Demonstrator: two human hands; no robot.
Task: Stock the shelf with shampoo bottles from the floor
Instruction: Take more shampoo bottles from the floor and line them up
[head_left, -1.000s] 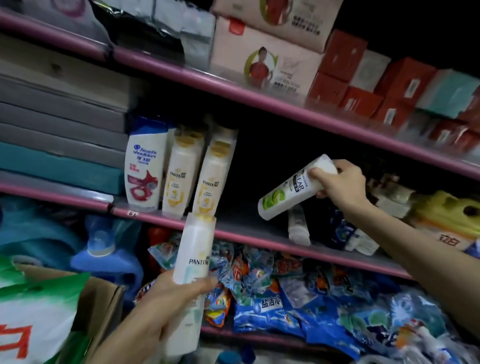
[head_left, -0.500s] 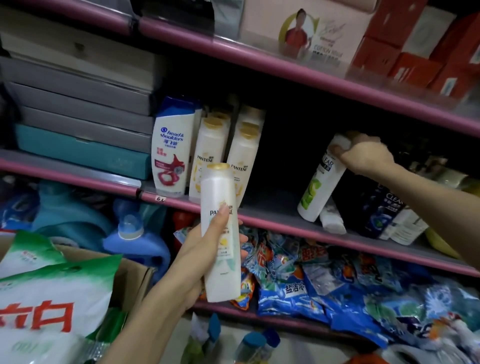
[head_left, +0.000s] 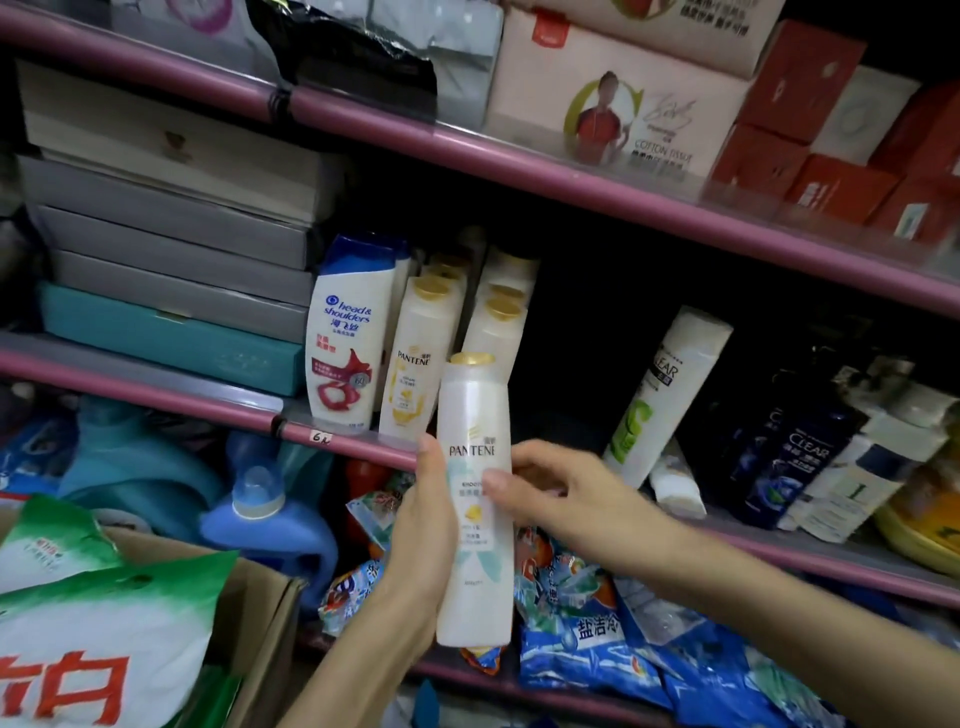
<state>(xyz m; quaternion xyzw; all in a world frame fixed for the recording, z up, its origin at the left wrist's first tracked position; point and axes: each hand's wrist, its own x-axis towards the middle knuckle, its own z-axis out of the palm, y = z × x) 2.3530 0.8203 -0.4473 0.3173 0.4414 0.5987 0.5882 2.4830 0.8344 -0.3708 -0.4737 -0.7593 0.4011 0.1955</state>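
Pantene bottle (head_left: 475, 499): 1, upright, before the middle shelf (head_left: 571, 197). Left hand (head_left: 421, 535) grips its side; right hand (head_left: 561, 493) pinches it, apparently thumb on label.

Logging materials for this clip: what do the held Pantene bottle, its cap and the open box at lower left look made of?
Pantene bottle: likely plastic, pearly white, soft sheen. Its cap: probably gold-coloured plastic, glossy. Open box: brown cardboard, matte, with a raw flap edge.
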